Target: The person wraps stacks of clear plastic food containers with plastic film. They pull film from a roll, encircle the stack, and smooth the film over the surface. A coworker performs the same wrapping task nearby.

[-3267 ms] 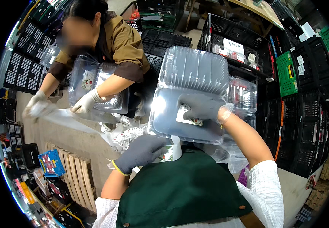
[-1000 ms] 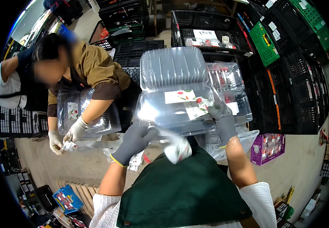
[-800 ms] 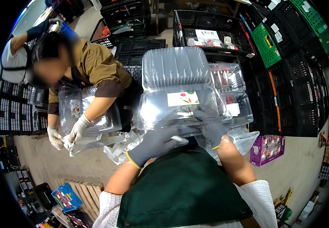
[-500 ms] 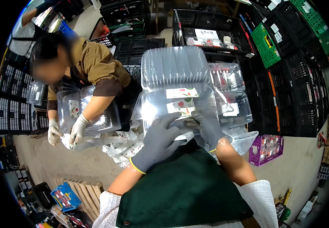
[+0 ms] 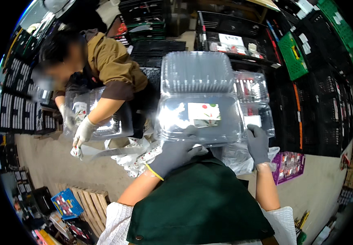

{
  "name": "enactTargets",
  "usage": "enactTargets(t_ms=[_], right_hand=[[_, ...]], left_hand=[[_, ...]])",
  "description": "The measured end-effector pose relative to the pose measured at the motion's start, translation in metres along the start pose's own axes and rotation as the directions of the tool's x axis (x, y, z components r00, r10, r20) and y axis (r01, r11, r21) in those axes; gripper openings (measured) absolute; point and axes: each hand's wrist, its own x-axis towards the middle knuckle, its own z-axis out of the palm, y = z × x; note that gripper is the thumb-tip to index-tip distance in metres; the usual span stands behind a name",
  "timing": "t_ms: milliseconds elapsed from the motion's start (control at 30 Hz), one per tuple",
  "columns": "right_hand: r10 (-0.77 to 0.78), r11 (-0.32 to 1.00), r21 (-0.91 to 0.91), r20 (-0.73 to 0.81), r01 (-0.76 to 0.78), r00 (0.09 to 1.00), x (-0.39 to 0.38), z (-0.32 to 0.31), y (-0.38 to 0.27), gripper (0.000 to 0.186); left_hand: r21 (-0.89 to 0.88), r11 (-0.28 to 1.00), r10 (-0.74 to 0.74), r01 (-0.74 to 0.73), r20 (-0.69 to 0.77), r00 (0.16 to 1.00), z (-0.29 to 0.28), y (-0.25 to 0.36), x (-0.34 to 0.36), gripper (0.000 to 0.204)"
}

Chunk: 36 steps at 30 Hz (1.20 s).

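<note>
A clear plastic clamshell container (image 5: 172, 132) lies opened out in front of me, its ribbed half (image 5: 196, 73) at the far side. On its smooth near half is a white label (image 5: 204, 115) with red and green prints. At the near edge, my left hand (image 5: 174, 157) in a grey glove is curled; a pale edge shows by the thumb, but what it holds is hidden. My right hand (image 5: 258, 143), also gloved, has its fingers stretched out at a white card (image 5: 253, 121) on another clear clamshell (image 5: 268, 118) to the right.
At left a co-worker in a brown jacket (image 5: 113, 61) handles another clear clamshell (image 5: 123, 126) and a label strip. Printed strips (image 5: 133, 157) hang beside my left arm. Black crates (image 5: 241, 28) stand ahead, a purple crate (image 5: 290, 167) right, a wooden pallet (image 5: 88, 204) lower left.
My right hand has left the near edge of the middle clamshell and moved right to the other one. A single label now shows where several printed pieces lay. The co-worker's hands have moved.
</note>
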Motion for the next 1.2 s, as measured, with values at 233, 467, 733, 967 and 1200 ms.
enactTargets(t_ms=[233, 467, 733, 967, 1200], right_hand=[[0.212, 0.892, 0.383, 0.113, -0.239, 0.971, -0.015, 0.016, 0.054, 0.016], [0.086, 0.291, 0.811, 0.506, -0.507, 0.858, -0.013, -0.017, -0.019, 0.026], [-0.343, 0.617, 0.726, 0.596, -0.304, 0.726, 0.016, -0.004, -0.108, 0.05], [-0.155, 0.87, 0.386, 0.806, -0.308, 0.572, 0.016, 0.01, -0.102, 0.039], [-0.174, 0.896, 0.423, 0.617, -0.137, 0.767, 0.006, 0.012, -0.111, 0.023]], left_hand=[[-0.248, 0.967, -0.074, 0.05, -0.092, 0.993, -0.005, 0.008, 0.0, 0.026], [-0.219, 0.95, 0.197, -0.224, -0.138, 0.971, -0.006, 0.024, -0.023, 0.023], [-0.674, 0.73, -0.274, 0.116, -0.133, 0.953, 0.024, -0.028, 0.009, 0.027], [-0.876, 0.463, -0.334, 0.136, -0.03, 0.942, -0.002, -0.026, 0.019, 0.017], [-0.742, 0.648, -0.355, 0.171, -0.096, 0.93, -0.013, -0.008, 0.004, 0.023]])
